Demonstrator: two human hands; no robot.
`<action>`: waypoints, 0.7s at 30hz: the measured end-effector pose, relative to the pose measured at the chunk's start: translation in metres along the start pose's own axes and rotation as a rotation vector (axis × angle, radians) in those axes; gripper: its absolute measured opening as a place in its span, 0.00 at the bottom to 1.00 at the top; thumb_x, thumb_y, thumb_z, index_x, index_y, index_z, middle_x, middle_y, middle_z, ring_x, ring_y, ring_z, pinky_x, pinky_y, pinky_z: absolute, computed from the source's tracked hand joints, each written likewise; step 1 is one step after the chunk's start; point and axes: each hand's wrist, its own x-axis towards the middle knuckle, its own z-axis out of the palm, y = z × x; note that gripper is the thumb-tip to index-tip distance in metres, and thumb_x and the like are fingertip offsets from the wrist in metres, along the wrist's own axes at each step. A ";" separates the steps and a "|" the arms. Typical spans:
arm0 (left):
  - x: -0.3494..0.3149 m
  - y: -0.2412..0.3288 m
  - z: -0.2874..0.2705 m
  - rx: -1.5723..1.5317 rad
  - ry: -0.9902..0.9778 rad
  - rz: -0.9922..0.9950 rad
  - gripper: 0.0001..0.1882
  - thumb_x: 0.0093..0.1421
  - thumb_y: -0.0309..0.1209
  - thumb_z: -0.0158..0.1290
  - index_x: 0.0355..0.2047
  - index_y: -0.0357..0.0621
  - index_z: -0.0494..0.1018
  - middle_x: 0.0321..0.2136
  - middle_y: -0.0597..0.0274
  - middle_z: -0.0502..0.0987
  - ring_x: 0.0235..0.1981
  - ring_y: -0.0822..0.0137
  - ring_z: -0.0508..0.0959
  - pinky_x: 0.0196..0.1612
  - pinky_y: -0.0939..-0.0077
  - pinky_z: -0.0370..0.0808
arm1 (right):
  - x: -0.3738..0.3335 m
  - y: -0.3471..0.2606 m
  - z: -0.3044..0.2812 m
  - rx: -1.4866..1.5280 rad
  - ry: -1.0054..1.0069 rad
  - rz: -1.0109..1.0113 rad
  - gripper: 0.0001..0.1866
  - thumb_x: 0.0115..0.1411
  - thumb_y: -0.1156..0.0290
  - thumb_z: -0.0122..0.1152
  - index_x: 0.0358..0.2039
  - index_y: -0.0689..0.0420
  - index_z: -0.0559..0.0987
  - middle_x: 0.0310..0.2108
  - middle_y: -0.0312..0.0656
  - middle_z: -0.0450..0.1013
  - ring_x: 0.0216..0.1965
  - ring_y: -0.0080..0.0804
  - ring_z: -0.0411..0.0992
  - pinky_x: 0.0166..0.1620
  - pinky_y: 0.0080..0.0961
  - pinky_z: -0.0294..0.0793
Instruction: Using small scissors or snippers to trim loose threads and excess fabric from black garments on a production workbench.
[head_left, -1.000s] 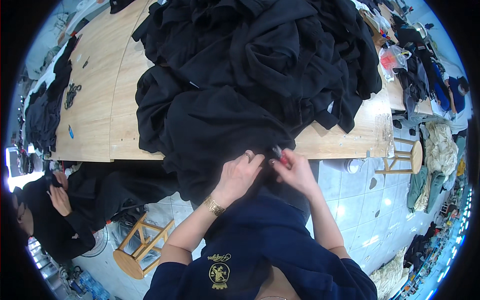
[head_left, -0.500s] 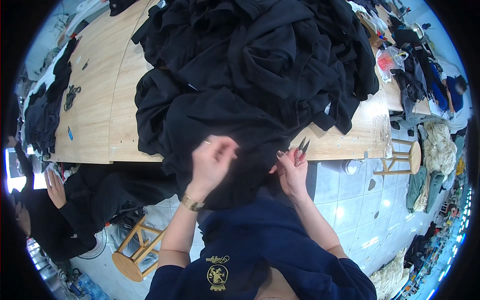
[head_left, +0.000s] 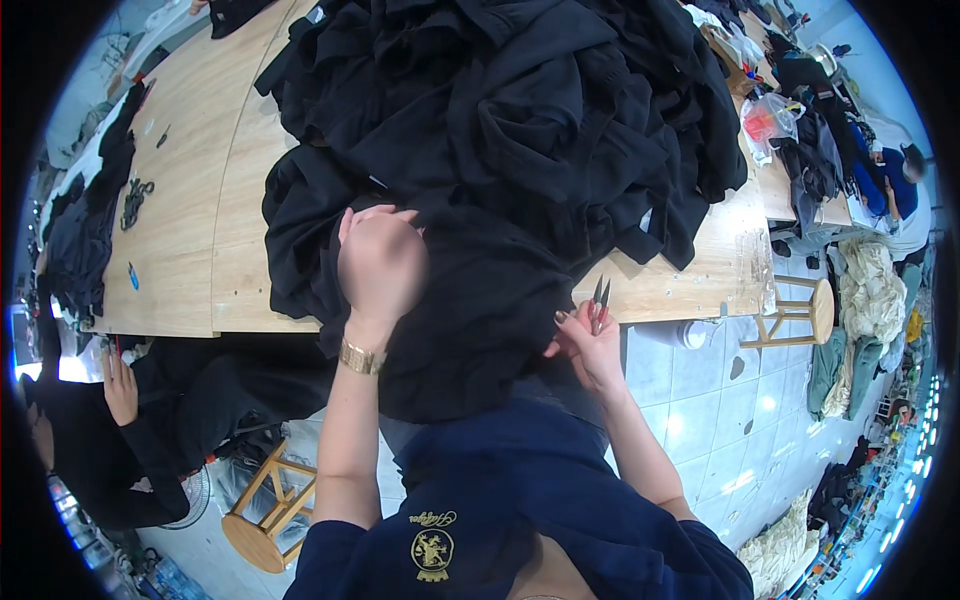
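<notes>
Dark knit garments, black in colour, lie heaped in front of me, and one black garment [head_left: 470, 330] hangs over the table's near edge onto my lap. My left hand [head_left: 383, 270], with a gold watch at the wrist, is over this garment's left part. Its back is blurred, and the fingers that show are stretched forward and apart, against the cloth. In my right hand [head_left: 590, 345] is a pair of small thread snips [head_left: 600, 298] with red handles, blades pointing away from me. That hand is beside the garment's right edge, thumb and fingers around the handles.
The wooden table [head_left: 180, 230] bears black-handled scissors [head_left: 134, 200] and a small blue item [head_left: 133, 276]. Wooden stools [head_left: 258, 540] stand on both sides. At left sits a co-worker, one hand [head_left: 120, 388] showing. A plastic bag [head_left: 768, 120] lies at far right.
My left hand has moved left and away from me, onto the garment's upper left part. My right hand has stayed nearly in place with the snips. The view has shifted slightly.
</notes>
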 end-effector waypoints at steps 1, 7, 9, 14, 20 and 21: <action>-0.002 0.007 -0.004 -0.001 0.088 0.059 0.11 0.45 0.21 0.58 0.31 0.45 0.77 0.27 0.63 0.72 0.41 0.62 0.74 0.57 0.56 0.60 | 0.001 -0.001 -0.005 -0.198 -0.002 -0.017 0.14 0.55 0.77 0.59 0.18 0.56 0.64 0.16 0.36 0.67 0.16 0.23 0.70 0.21 0.19 0.74; -0.029 0.024 -0.017 -0.046 0.127 0.097 0.16 0.39 0.18 0.59 0.31 0.46 0.78 0.24 0.65 0.72 0.34 0.63 0.74 0.45 0.66 0.69 | 0.009 -0.021 -0.004 -0.510 0.072 -0.110 0.16 0.56 0.73 0.61 0.17 0.56 0.63 0.12 0.33 0.66 0.12 0.19 0.66 0.15 0.13 0.65; -0.031 0.017 -0.014 -0.091 0.118 -0.116 0.13 0.42 0.19 0.59 0.31 0.45 0.78 0.24 0.64 0.73 0.31 0.62 0.73 0.36 0.70 0.70 | 0.013 -0.020 0.004 -0.593 -0.006 -0.311 0.14 0.56 0.71 0.61 0.19 0.58 0.67 0.11 0.29 0.62 0.13 0.13 0.62 0.18 0.10 0.62; -0.006 0.000 0.007 0.045 0.187 -0.042 0.12 0.47 0.25 0.61 0.34 0.45 0.76 0.28 0.61 0.72 0.32 0.61 0.73 0.37 0.70 0.70 | 0.011 -0.010 0.045 -0.945 -0.258 -0.727 0.18 0.44 0.73 0.70 0.17 0.59 0.65 0.24 0.40 0.66 0.25 0.30 0.65 0.27 0.23 0.62; -0.020 0.034 0.001 -0.036 0.105 0.157 0.09 0.44 0.26 0.63 0.23 0.45 0.72 0.24 0.62 0.71 0.29 0.62 0.72 0.32 0.69 0.69 | 0.029 0.021 0.033 -1.302 -0.151 -0.918 0.13 0.35 0.79 0.67 0.21 0.62 0.70 0.35 0.45 0.70 0.36 0.43 0.68 0.37 0.33 0.67; -0.033 0.034 -0.003 -0.142 -0.037 0.121 0.09 0.44 0.22 0.62 0.24 0.40 0.72 0.23 0.60 0.72 0.27 0.60 0.72 0.29 0.72 0.70 | 0.031 0.023 0.033 -1.300 -0.150 -0.916 0.13 0.35 0.79 0.67 0.21 0.62 0.70 0.35 0.45 0.70 0.36 0.43 0.68 0.37 0.33 0.67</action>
